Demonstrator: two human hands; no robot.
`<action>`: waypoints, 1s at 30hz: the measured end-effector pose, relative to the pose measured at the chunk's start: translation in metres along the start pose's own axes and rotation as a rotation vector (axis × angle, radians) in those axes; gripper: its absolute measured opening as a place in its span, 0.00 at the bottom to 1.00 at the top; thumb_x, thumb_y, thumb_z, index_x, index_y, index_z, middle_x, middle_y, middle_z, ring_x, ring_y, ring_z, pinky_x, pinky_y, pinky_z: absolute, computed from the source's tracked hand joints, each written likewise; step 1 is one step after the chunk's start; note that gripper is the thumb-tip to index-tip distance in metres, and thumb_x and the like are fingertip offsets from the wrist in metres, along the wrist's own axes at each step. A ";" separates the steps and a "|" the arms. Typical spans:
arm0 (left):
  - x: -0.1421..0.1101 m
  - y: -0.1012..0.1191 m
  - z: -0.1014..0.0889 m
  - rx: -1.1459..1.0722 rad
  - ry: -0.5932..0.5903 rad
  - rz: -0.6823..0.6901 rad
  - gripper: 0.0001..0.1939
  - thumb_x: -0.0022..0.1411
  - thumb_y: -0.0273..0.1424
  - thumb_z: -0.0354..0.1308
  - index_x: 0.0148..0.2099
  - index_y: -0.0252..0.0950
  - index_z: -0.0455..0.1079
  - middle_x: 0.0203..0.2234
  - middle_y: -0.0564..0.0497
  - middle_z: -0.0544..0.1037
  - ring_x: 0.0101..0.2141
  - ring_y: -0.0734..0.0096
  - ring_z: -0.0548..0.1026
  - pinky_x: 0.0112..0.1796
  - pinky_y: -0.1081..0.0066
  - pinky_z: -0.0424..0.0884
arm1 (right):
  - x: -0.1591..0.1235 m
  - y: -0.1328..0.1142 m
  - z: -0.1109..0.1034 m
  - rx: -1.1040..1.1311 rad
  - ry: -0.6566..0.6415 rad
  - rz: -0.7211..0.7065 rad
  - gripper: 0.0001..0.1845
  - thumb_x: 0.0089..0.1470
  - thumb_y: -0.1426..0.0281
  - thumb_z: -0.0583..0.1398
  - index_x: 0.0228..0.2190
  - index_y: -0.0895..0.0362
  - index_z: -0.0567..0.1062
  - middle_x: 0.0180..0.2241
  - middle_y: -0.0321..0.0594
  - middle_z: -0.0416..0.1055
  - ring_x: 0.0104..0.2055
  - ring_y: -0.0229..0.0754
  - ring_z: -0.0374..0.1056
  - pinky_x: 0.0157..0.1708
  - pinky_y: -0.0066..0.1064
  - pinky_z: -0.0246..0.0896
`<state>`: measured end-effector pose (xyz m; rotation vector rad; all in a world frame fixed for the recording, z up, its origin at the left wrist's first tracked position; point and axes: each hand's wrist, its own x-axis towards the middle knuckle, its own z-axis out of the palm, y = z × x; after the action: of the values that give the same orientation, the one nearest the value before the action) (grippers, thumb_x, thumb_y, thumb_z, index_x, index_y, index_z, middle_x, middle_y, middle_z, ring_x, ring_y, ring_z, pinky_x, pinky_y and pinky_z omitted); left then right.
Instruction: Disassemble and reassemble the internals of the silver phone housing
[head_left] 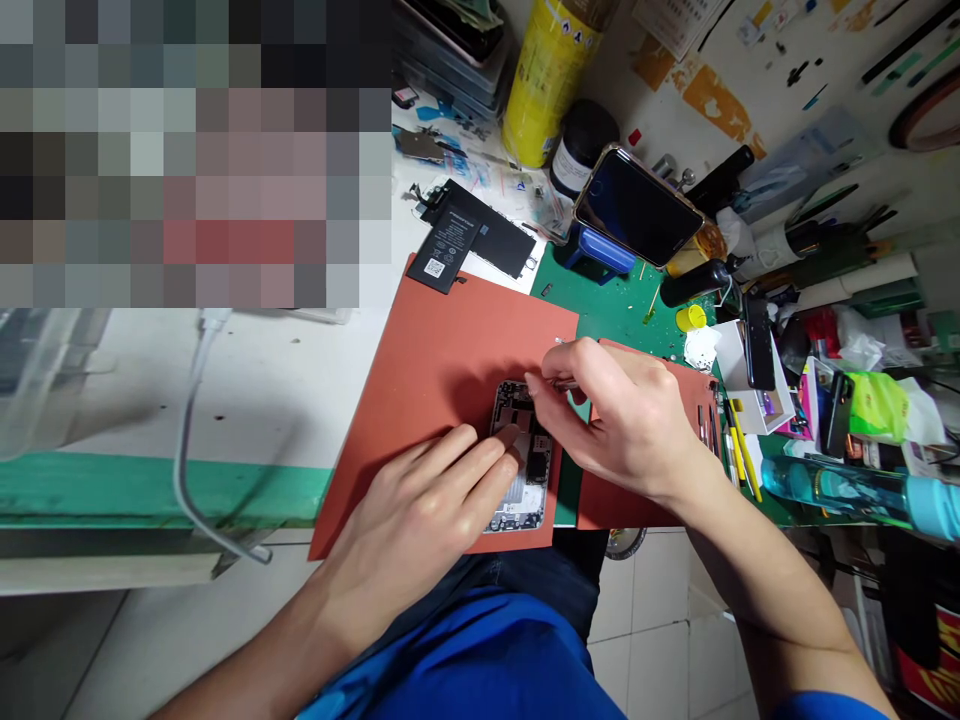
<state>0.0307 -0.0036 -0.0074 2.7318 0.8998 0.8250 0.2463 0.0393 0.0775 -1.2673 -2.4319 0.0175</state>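
Note:
An opened phone [536, 505] lies on the reddish-brown mat [420, 350], its inner parts and circuit board exposed. My left hand [431, 490] rests on the phone's left side, fingers stretched out over its inside; the thumb is hidden. Over the phone's upper right corner is my right hand [626, 420], thumb and fingers pinched together. A thin metallic thing shows between those fingers, mostly covered, so its kind is unclear. A black phone battery [448, 240] lies at the mat's top left corner, beside a flat black part [510, 240].
A phone [637, 205] leans on a blue stand [600, 250] behind the mat. A yellow spray can [547, 85] and a black jar [585, 145] stand at the back. On the right are pens [742, 450] and a blue bottle [847, 490]. A white cable [187, 430] hangs over the left edge.

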 end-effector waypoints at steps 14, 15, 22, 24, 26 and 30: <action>0.001 0.001 0.001 0.010 0.016 0.010 0.16 0.67 0.13 0.57 0.50 0.33 0.78 0.45 0.47 0.84 0.42 0.58 0.78 0.39 0.59 0.76 | -0.006 0.002 -0.009 0.008 0.124 0.103 0.05 0.68 0.74 0.62 0.40 0.52 0.72 0.30 0.30 0.77 0.27 0.34 0.73 0.26 0.28 0.66; 0.001 0.000 0.001 0.010 0.022 0.014 0.17 0.67 0.13 0.57 0.51 0.33 0.78 0.46 0.47 0.85 0.43 0.57 0.78 0.39 0.59 0.76 | -0.007 0.004 -0.010 0.020 0.131 0.115 0.06 0.68 0.74 0.63 0.40 0.52 0.71 0.30 0.30 0.77 0.27 0.34 0.73 0.25 0.28 0.66; 0.000 -0.001 0.002 0.023 0.033 0.024 0.17 0.66 0.12 0.58 0.51 0.33 0.79 0.47 0.47 0.86 0.43 0.57 0.79 0.40 0.58 0.78 | -0.010 0.008 -0.002 0.079 0.099 0.129 0.06 0.68 0.74 0.62 0.40 0.52 0.71 0.32 0.31 0.77 0.29 0.35 0.75 0.28 0.29 0.68; 0.000 -0.001 0.002 0.020 0.039 0.025 0.17 0.66 0.12 0.58 0.51 0.33 0.79 0.47 0.47 0.86 0.42 0.57 0.79 0.40 0.58 0.78 | -0.010 0.008 -0.001 0.074 0.106 0.128 0.06 0.67 0.74 0.62 0.40 0.52 0.71 0.32 0.31 0.77 0.29 0.35 0.74 0.27 0.29 0.69; -0.001 -0.001 0.002 0.018 0.036 0.025 0.18 0.65 0.12 0.58 0.51 0.33 0.79 0.47 0.47 0.86 0.42 0.56 0.79 0.39 0.58 0.78 | -0.010 0.009 -0.001 0.066 0.106 0.128 0.06 0.67 0.74 0.62 0.40 0.52 0.71 0.31 0.30 0.77 0.29 0.35 0.75 0.27 0.28 0.69; -0.001 -0.001 0.002 0.020 0.030 0.026 0.18 0.65 0.12 0.58 0.51 0.33 0.79 0.48 0.47 0.86 0.42 0.57 0.80 0.39 0.58 0.78 | -0.010 0.010 -0.001 0.063 0.105 0.124 0.05 0.67 0.73 0.62 0.40 0.52 0.71 0.31 0.31 0.77 0.29 0.35 0.75 0.28 0.28 0.69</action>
<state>0.0304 -0.0032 -0.0098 2.7611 0.8850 0.8691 0.2595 0.0366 0.0732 -1.3534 -2.2444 0.0604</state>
